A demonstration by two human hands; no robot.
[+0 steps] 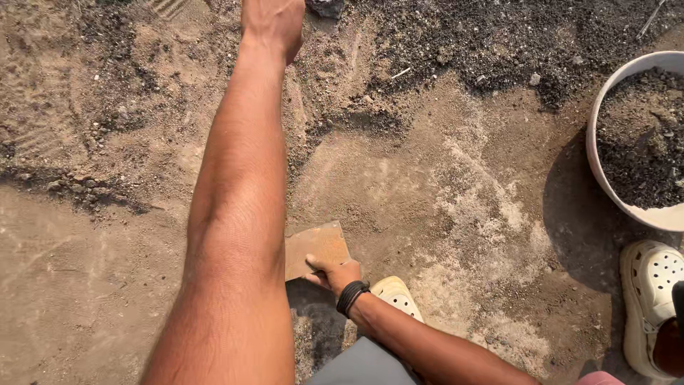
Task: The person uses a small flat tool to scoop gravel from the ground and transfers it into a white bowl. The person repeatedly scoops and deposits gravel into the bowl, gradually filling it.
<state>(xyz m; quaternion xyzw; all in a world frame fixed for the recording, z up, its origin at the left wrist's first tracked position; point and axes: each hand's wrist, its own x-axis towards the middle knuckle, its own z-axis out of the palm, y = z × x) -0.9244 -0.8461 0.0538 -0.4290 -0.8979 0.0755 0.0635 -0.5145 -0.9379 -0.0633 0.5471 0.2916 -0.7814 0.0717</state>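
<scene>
One flat, rust-brown metal plate (317,247) lies on the sandy ground, pinched at its near edge by the right hand (336,272). One black wristband (352,296) sits just behind that grip. Left hand (274,23) reaches far beyond; its grip cannot be told. Two cream perforated clogs (396,294); one white basin of dark gravel (645,135), well right.
</scene>
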